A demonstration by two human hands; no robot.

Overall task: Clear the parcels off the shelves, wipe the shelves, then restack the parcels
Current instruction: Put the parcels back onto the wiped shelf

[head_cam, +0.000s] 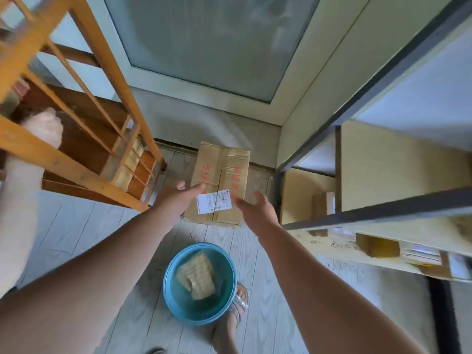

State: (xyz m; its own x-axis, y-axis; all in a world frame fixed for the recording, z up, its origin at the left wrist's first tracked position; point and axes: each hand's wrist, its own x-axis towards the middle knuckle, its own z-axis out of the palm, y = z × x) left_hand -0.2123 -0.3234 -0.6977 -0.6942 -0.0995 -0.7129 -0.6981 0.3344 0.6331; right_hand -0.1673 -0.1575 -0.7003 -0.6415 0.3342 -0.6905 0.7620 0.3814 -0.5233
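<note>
- Nearest the feet, on pale plank floor [76, 226]: teal basin [168, 277] w/ folded cloth [196, 275] lying in water. A sandalled foot [236, 310] sits just beside its rim. Spill risk if kicked or if the parcel swings low over it.
- Just beyond basin: cardboard parcel [219, 175] flat on floor, taped seam down the middle, red print on the flaps, white label [214, 201] at near end.
- Left hand [176, 198] at parcel's near-left corner, fingers straight and spread wide, thumb up; touching or just above, can't tell. Holds nothing.
- Right hand [258, 209] at near-right edge, fingers relaxed and spread, also holding nothing; contact not clear.
- Handling, my guess: stiff corrugated box, creased top, prob. light to medium. Tape and label are slick, so skip the top. Best grip is palms on the two long sides, or fingers under the near bottom corners, both hands.
- Right side: metal-framed shelving [370, 215], boards dusty w/ marks; small parcels [323, 203] on lower levels, more blurred ones at far right. Frame edge is close to right forearm, so a bump is likely on lifting.
- Left: wooden rack [76, 159] w/ slats, leg near parcel's left side, narrowing the gap.
- Far left, behind rack: second person's arm [23, 180], blurred.
- Farthest: frosted glass door [204, 42], parcel's far end near its threshold.
</note>
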